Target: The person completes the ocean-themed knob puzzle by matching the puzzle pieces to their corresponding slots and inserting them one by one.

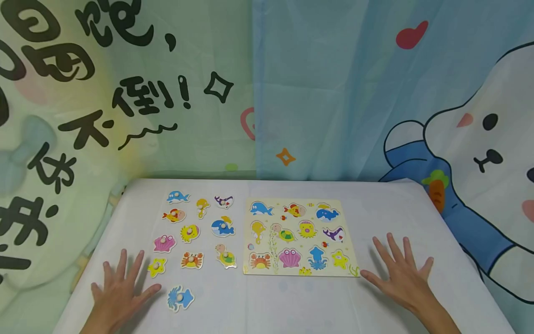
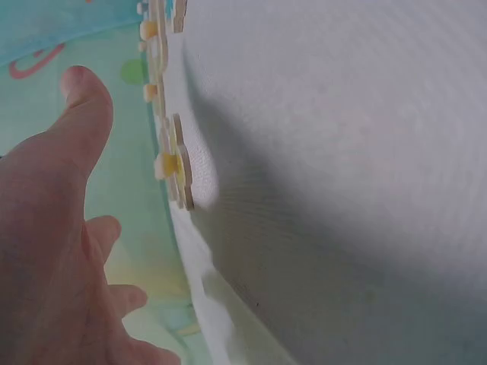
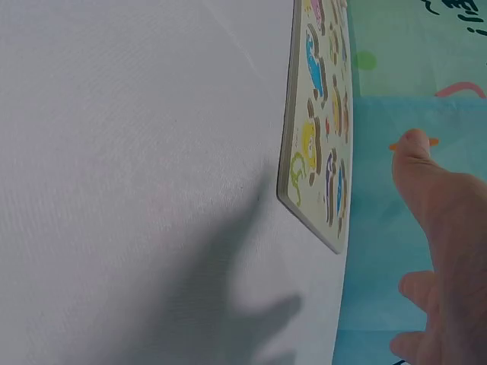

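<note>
Left hand (image 1: 118,290): fingers spread, straight, grasping nothing; above the near left of the table (image 1: 300,306). Right hand (image 1: 404,276): likewise spread, nothing held; thumb tip just beside the near right corner of the board (image 1: 303,250).

Pieces near the left hand: blue octopus piece (image 1: 181,298), right of the thumb; yellow starfish piece (image 1: 156,267), farther off. Nine more loose, left of the board, including pink shell piece (image 1: 164,243), crab piece (image 1: 192,260) and turtle piece (image 1: 225,256); dolphin piece (image 1: 178,197) at the far side. Fitted with pale knobs (image 2: 163,166).

Board: flat, right of the pieces; illustrated recesses, none filled. Handling, as judged: pinch the knob, turn the piece to its matching outline, lower level, press lightly; other hand steadies the board's edge.

Backdrop: printed curtain (image 1: 317,69), beyond the table.
</note>
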The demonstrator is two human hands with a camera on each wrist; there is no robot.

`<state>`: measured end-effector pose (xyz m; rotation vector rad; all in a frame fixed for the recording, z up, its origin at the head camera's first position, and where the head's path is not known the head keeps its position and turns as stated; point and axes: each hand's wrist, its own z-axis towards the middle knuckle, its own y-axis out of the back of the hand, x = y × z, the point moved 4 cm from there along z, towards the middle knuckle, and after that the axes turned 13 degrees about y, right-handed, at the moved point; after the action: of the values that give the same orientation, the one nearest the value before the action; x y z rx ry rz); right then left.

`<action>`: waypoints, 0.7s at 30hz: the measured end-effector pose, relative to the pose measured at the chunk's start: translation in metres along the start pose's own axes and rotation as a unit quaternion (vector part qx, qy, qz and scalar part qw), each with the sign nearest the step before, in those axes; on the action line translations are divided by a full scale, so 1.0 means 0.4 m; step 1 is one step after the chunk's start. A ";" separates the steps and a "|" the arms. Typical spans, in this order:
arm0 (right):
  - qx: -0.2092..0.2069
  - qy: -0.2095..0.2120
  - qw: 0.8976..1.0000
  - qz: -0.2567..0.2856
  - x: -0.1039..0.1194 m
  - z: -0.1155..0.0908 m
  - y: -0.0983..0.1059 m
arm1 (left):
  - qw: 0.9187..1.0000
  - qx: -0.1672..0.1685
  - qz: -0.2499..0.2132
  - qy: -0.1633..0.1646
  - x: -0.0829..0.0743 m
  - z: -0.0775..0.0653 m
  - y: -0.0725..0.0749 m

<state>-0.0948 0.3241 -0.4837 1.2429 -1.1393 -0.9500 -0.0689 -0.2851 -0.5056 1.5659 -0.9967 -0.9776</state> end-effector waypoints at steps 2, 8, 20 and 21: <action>-0.004 0.001 1.000 0.001 0.001 0.000 -0.002 | 1.000 -0.006 -0.005 -0.006 -0.002 0.000 0.000; -0.032 0.012 0.999 0.014 0.005 0.000 -0.004 | 0.999 -0.028 -0.031 -0.032 -0.015 0.002 0.000; -0.137 0.046 0.985 0.099 0.010 0.007 -0.037 | 0.981 -0.074 -0.163 -0.071 -0.093 0.005 0.041; -0.126 0.042 0.985 0.113 0.007 0.008 -0.045 | 0.978 -0.067 -0.180 -0.075 -0.099 0.008 0.044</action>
<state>-0.0965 0.3187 -0.5013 0.9198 -1.0339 -0.8336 -0.0873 -0.2517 -0.4844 1.6073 -0.7417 -1.4029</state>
